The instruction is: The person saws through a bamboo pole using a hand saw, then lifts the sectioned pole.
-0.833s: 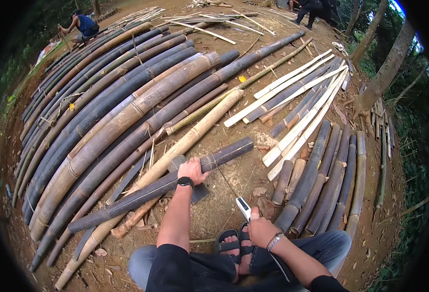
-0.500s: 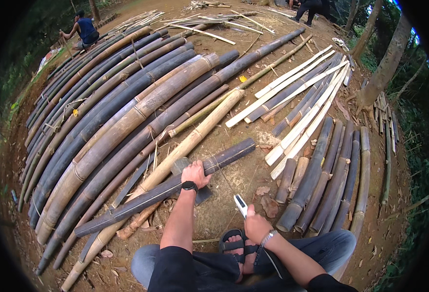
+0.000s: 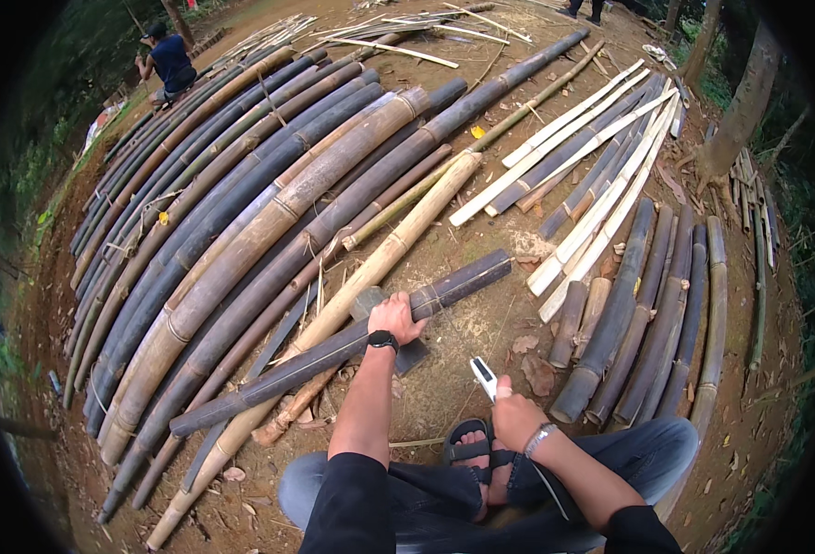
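Note:
My left hand [image 3: 395, 318], wearing a black watch, is closed over a dark bamboo pole [image 3: 467, 279] and presses on its upper side. That pole lies slantwise across a pale bamboo pole [image 3: 384, 257] and a short dark grey piece [image 3: 413, 356], which shows on both sides of it beneath my hand. In my right hand [image 3: 518, 420] is a white-handled tool [image 3: 483, 375], the handle's end pointing up and away from me. A narrow dark strip [image 3: 555, 489] runs back below my right wrist, perhaps the tool's blade. The tool is apart from the pole.
Long bamboo poles [image 3: 241, 231] lie in a wide row at left. Short bamboo lengths [image 3: 638, 314] and pale split strips [image 3: 601, 222] lie at right. My sandalled foot [image 3: 470, 451] is just below the tool. A person [image 3: 169, 63] crouches at the far left; trees [image 3: 744, 111] stand right.
The whole view has shifted, so the scene sits further right. My hands keep nearly the same places relative to the bamboo pole. The far-left person's arms have come up.

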A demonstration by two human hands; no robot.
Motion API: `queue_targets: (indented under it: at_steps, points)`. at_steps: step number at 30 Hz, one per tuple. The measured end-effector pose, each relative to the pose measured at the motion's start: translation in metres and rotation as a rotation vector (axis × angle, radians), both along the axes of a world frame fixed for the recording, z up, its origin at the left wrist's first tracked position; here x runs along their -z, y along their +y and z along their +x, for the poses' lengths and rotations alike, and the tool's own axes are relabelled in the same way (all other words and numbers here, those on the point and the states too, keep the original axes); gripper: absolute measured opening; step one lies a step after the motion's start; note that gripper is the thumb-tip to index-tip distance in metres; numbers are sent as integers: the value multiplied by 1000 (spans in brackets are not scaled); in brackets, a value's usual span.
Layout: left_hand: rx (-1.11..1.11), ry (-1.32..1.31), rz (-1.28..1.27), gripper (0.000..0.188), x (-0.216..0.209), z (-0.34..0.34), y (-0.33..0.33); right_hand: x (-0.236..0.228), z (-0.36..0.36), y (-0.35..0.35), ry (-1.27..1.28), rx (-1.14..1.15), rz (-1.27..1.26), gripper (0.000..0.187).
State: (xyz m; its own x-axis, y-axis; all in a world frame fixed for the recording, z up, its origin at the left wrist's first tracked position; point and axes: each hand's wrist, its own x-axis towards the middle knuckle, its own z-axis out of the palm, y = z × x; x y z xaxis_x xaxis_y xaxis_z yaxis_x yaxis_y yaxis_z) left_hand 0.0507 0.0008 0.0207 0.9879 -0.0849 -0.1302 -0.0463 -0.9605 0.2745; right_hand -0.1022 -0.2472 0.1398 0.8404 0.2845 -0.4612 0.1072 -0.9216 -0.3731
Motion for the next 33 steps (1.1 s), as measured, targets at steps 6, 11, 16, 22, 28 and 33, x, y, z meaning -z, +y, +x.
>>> queue_targets:
  at_steps: [6,11,16,22,28,33]
  points:
    - [35,-155,10,52,6,-2,-29,34,29,-2,19,87,16,53]
    - [-12,-135,37,50,6,-4,-18,-2,9,-5,101,76,-12,61]
    - [7,-27,25,53,0,-6,-22,24,25,1,-3,20,78,56]
    - [21,-120,32,56,7,-9,-33,39,31,-9,29,89,32,61]
    - [-20,-82,41,55,7,-11,-17,-4,-8,-6,92,61,32,53]
    - [-13,-84,24,55,5,-6,-31,41,15,-12,-57,71,88,51]
